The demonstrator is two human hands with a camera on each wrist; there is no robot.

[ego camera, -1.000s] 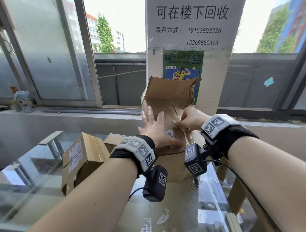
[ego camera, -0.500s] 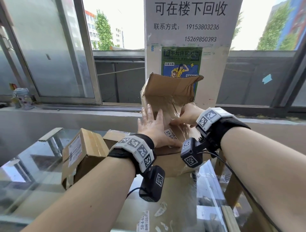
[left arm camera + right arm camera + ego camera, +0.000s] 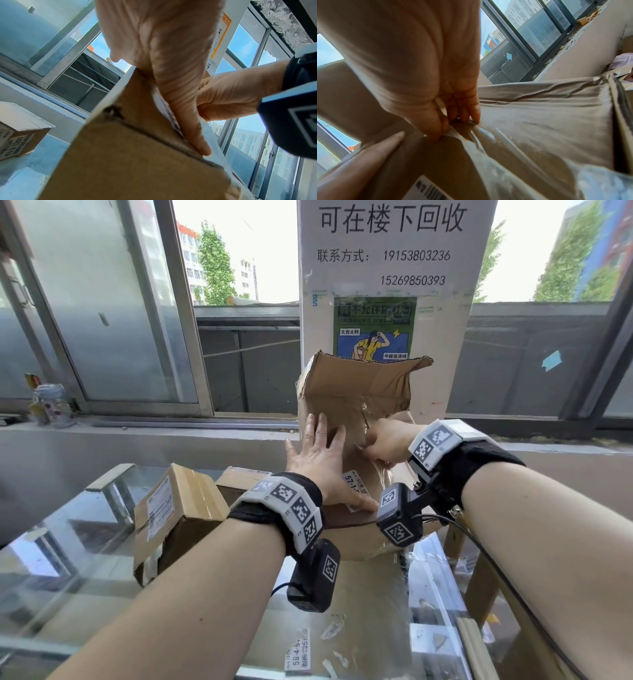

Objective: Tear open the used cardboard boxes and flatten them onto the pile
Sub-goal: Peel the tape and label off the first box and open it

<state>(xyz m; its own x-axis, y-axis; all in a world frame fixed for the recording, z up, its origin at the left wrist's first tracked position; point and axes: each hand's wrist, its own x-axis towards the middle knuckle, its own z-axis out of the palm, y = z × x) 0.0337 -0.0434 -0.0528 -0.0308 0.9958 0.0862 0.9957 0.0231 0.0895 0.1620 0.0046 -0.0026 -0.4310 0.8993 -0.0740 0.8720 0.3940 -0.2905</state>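
Note:
A brown cardboard box [image 3: 356, 392] stands upright on the glass table, its top flaps open and a white label [image 3: 356, 486] low on its near face. My left hand [image 3: 322, 453] lies flat against that face with straight, spread fingers [image 3: 185, 108]. My right hand [image 3: 383, 440] pinches a strip of clear packing tape [image 3: 481, 134] between thumb and fingers [image 3: 436, 129], partly peeled off the box [image 3: 539, 115]. In the left wrist view the box [image 3: 137, 155] fills the lower half.
Two smaller taped boxes [image 3: 174, 508] [image 3: 239, 479] sit left of the big one on the glass table [image 3: 68, 559]. A concrete sill [image 3: 137, 440] and a pillar with posters [image 3: 390, 285] stand just behind. Label scraps [image 3: 298, 652] lie on the glass near me.
My right hand has shifted slightly left and down along the box face with the tape strip. The left hand stays flat on the box.

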